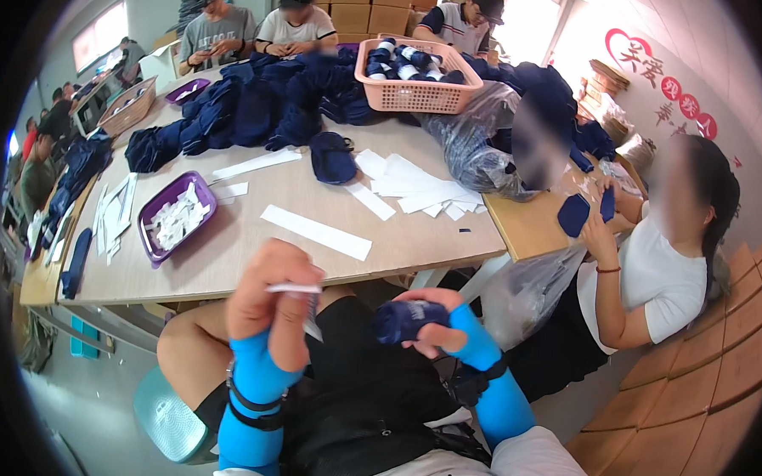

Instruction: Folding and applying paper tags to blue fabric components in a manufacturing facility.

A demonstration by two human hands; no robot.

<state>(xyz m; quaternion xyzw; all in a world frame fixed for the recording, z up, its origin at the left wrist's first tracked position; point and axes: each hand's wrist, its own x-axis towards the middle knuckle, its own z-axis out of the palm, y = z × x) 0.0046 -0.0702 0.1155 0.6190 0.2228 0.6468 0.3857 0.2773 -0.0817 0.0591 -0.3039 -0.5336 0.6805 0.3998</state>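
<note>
Head view. The left hand (272, 293), low and left of centre in the frame, is pinching a white paper strip (298, 290) between closed fingers; the strip is sticking out to the right. The right hand (441, 326), just right of centre, is gripping a rolled navy bundle (405, 318), fingers curled around it, above the person's lap. Both hands are hanging near each other, strip and bundle close but apart.

The table (254, 232) is filling the middle of the frame. On it, a purple tray (153, 243) of paper slips is sitting at left, a long paper strip (316, 232) is lying near the front edge, a navy cloth pile (259, 105) is spreading across the upper left, and a pink basket (417, 91) of bundles is standing at upper centre. A seated co-worker (652, 267) at right is holding navy pieces.
</note>
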